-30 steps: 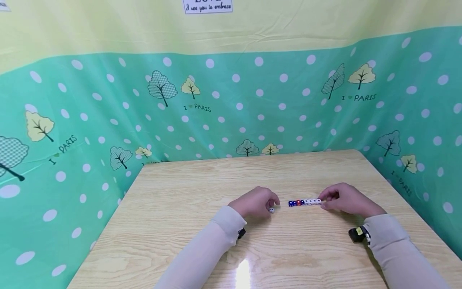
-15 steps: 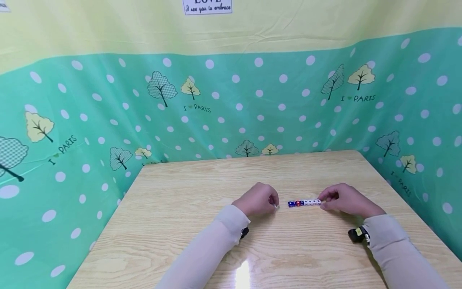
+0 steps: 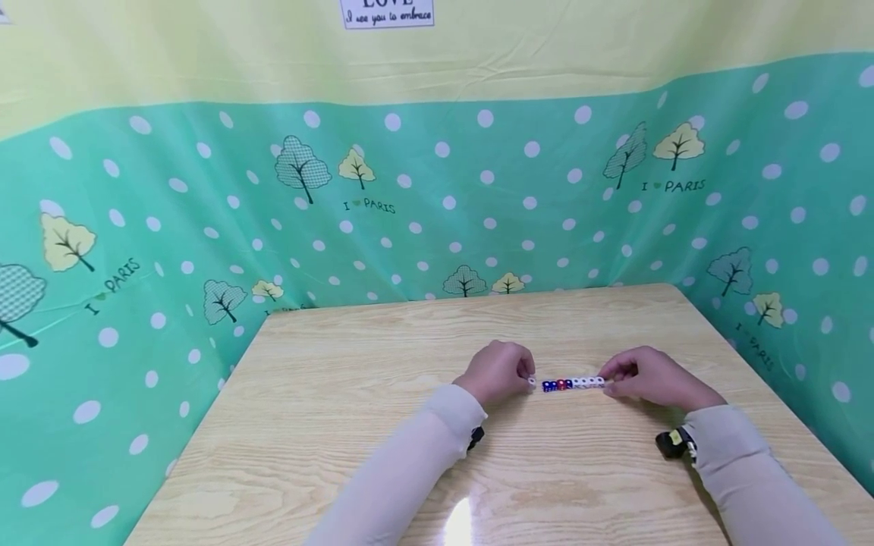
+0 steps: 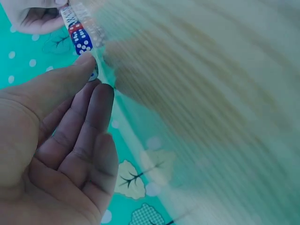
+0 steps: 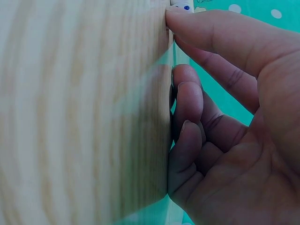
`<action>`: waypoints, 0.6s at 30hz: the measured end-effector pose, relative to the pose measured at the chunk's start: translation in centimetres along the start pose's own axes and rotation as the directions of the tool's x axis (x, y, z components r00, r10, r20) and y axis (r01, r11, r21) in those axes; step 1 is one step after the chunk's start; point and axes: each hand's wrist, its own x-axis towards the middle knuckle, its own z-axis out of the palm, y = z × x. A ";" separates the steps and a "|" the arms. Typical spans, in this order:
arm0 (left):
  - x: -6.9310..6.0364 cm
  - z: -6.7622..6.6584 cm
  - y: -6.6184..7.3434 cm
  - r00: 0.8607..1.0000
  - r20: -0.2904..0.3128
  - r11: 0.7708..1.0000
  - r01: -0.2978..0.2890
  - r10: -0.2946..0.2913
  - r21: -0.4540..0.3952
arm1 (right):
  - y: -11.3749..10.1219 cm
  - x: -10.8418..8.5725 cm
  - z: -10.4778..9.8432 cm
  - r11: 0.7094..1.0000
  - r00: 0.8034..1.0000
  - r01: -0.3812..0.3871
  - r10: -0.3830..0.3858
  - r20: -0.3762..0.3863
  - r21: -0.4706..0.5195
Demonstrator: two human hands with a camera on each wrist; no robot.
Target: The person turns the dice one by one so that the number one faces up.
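A straight row of small dice lies on the wooden table in the head view: two blue dice (image 3: 549, 386) at the left end, then a red die (image 3: 561, 384), another blue one and several white dice (image 3: 587, 382). My left hand (image 3: 497, 371) pinches a single white die (image 3: 531, 382) between thumb and finger, a small gap left of the row; mostly the thumb hides this die in the left wrist view. At the row's right end, my right hand (image 3: 658, 379) holds the last white die (image 5: 183, 7) with thumb and finger; its other fingers curl loosely against the tabletop.
The light wooden table (image 3: 341, 425) spreads around the hands. A green and yellow patterned cloth (image 3: 423, 182) hangs behind it and at both sides. Black wrist cameras (image 3: 672, 445) sit under the sleeves.
My left hand has closed its fingers on the loose white die and carried it rightward, near the row's blue end. The right hand and the row have stayed in place.
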 end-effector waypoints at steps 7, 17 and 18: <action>0.6 0.6 0.5 1.000 0.011 0.998 -0.009 0.009 0.056 | -0.2 0.0 0.1 1.000 1.000 0.001 -0.001 -0.003 0.001; 0.7 0.7 1.1 1.000 0.012 0.998 -0.020 0.019 0.062 | 0.0 0.0 0.1 1.000 1.000 0.013 -0.013 -0.009 -0.011; 0.7 0.7 1.2 1.000 0.013 0.998 -0.020 0.019 0.063 | 0.0 0.0 0.1 1.000 1.000 0.011 -0.011 -0.008 -0.011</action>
